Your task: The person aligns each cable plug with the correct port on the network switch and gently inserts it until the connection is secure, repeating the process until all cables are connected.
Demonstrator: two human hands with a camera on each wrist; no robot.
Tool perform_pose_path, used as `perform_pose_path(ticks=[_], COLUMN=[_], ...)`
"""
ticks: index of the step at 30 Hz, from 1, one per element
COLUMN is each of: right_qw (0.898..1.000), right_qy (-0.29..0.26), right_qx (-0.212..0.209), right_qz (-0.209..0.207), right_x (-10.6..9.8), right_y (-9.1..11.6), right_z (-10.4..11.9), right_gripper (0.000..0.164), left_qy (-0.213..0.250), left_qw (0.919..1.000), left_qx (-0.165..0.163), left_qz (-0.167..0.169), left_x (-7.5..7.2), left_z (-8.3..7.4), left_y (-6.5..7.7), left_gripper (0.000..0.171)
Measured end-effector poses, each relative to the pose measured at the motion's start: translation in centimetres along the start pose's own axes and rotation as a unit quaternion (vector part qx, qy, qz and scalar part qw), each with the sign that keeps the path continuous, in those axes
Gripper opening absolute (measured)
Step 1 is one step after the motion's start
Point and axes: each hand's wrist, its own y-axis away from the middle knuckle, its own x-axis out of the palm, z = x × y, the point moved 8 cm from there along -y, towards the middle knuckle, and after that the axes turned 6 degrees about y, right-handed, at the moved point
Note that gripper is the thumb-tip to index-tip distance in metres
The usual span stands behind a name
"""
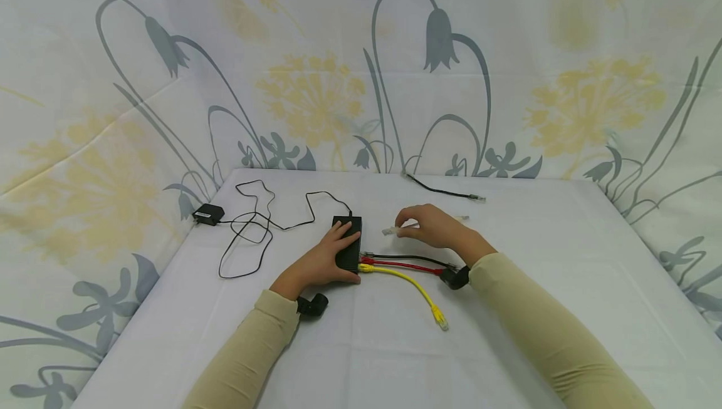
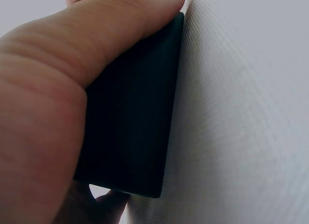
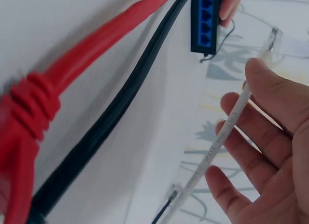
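My left hand (image 1: 320,262) holds a black network switch (image 1: 348,257) on the table, fingers spread over its top and thumb along the near end. Blue-lined ports (image 3: 205,16) line its right side, several of them unfilled in the right wrist view. Plugged in on that side are a black network cable (image 1: 412,257), a red one (image 1: 403,264) and a yellow one (image 1: 407,275). To the right of the switch, my right hand (image 1: 433,226) pinches a white network cable (image 3: 217,142) between thumb and fingers, close behind its clear plug (image 3: 273,40), which points toward the switch.
At the back lies a short black network cable (image 1: 440,191). A power adapter (image 1: 209,213) sits at the left edge, its thin tangled cord (image 1: 287,228) running to the switch. The yellow cable's loose plug (image 1: 440,319) lies toward the front. Patterned curtains (image 1: 316,102) surround the white table (image 1: 395,359).
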Motion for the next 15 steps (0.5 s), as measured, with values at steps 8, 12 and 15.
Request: perform_pose_path(ticks=[8, 12, 15], right_qw=[0.997, 0.995, 0.993], right_qy=[-0.068, -0.094, -0.112], right_qx=[0.022, 0.034, 0.036], right_qz=[-0.009, -0.013, -0.022], right_x=[0.46, 0.55, 0.68], right_y=[-0.24, -0.32, -0.42], right_z=[-0.45, -0.31, -0.24], right_gripper=[0.018, 0.021, 0.02], left_qy=[0.0, 0.0, -0.004], left_qw=[1.0, 1.0, 1.0], left_qx=[-0.003, -0.004, -0.001], left_qz=[0.002, 0.002, 0.001], left_x=[0.05, 0.05, 0.05], left_z=[0.04, -0.01, -0.03], left_y=[-0.01, -0.04, -0.04], left_gripper=[0.096, 0.096, 0.097])
